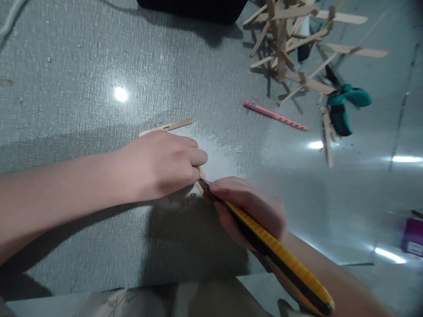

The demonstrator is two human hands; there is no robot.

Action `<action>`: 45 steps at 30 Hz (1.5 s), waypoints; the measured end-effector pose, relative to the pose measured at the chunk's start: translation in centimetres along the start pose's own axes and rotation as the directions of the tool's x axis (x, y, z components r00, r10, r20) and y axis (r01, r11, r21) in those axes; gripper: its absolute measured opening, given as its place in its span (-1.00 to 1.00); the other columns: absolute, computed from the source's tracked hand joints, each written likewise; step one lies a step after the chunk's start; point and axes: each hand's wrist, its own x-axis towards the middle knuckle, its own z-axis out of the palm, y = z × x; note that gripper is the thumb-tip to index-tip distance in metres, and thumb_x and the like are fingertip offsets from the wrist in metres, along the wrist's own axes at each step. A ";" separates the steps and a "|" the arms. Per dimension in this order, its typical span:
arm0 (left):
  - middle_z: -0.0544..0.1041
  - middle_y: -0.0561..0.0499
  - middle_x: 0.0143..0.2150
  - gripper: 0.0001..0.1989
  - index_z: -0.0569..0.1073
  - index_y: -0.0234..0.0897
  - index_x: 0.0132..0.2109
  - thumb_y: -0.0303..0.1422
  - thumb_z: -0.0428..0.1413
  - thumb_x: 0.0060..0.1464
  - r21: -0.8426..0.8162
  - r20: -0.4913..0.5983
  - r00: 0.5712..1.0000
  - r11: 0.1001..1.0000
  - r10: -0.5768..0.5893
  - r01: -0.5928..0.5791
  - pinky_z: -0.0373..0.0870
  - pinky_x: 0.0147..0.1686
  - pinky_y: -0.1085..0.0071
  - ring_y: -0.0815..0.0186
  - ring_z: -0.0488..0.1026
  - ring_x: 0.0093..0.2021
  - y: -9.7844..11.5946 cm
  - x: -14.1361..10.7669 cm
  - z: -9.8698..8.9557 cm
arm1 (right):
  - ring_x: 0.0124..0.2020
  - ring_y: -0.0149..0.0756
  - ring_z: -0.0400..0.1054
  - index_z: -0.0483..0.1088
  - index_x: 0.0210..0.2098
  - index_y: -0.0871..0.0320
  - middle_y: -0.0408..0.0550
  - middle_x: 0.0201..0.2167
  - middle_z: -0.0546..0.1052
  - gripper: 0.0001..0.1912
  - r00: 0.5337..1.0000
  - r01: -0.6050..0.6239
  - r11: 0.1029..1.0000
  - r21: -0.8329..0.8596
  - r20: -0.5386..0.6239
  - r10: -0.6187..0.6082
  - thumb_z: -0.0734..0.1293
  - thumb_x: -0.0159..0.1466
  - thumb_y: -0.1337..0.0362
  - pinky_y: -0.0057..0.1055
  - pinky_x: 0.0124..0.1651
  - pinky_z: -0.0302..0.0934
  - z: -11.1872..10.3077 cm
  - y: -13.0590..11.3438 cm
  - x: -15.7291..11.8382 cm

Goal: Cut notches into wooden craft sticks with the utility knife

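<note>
Head view: a knife [266, 240] at a wooden stick [202, 172].
The right hand [249, 211] grips the knife, its tip touching the stick; the left hand's [168, 165] curled fingers press the stick down (a pink pencil [276, 116] lies apart, near the pile of sticks [284, 44]).

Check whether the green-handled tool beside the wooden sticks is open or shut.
The green-handled tool looks open: its two handles spread apart in a V. Its dark tips are too unclear to confirm.

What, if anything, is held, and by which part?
Knife, by the handle's blade end, in the right hand. Left hand partly covers sticks; its grip is hidden.
</note>
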 end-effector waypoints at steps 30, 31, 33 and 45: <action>0.59 0.01 -0.26 -0.68 0.54 -0.26 -0.39 -0.52 0.01 0.31 0.006 -0.066 0.997 1.000 0.030 -0.029 0.45 -0.19 0.31 0.23 0.53 -0.16 0.0 0.0 0.5 | -0.28 -0.29 0.61 0.44 -0.07 0.12 -0.08 -0.29 0.63 -0.67 1.000 0.009 0.999 -0.050 0.019 -0.008 0.34 0.22 0.54 -0.37 -0.16 0.58 -0.2 0.0 -0.3; 0.59 0.01 -0.26 -0.68 0.55 -0.26 -0.39 -0.53 0.01 0.30 0.010 -0.058 0.998 1.000 0.027 -0.026 0.45 -0.18 0.31 0.24 0.53 -0.16 0.0 0.0 0.5 | -0.27 -0.30 0.61 0.44 -0.07 0.12 -0.08 -0.29 0.63 -0.67 1.000 0.007 0.999 -0.051 0.018 -0.006 0.34 0.22 0.54 -0.38 -0.15 0.58 -0.2 -0.1 -0.3; 0.59 0.01 -0.26 -0.68 0.55 -0.25 -0.39 -0.54 0.01 0.29 0.001 -0.063 0.998 1.000 0.023 -0.023 0.46 -0.15 0.31 0.25 0.53 -0.17 0.0 -0.1 0.5 | -0.26 -0.29 0.61 0.44 -0.07 0.11 -0.07 -0.28 0.63 -0.67 1.000 -0.003 0.999 -0.049 0.015 0.004 0.34 0.22 0.54 -0.37 -0.15 0.58 -0.2 -0.2 -0.2; 0.61 0.03 -0.25 -0.76 0.58 -0.25 -0.35 -0.49 0.07 0.25 0.048 -0.035 0.998 0.998 -0.045 0.047 0.42 -0.11 0.37 0.28 0.50 -0.16 0.4 0.3 0.8 | -0.36 -0.30 0.55 0.45 -0.08 0.08 -0.12 -0.44 0.57 -0.73 0.996 -0.087 0.996 0.020 0.009 0.086 0.32 0.33 0.54 -0.37 -0.28 0.49 0.0 -1.3 0.3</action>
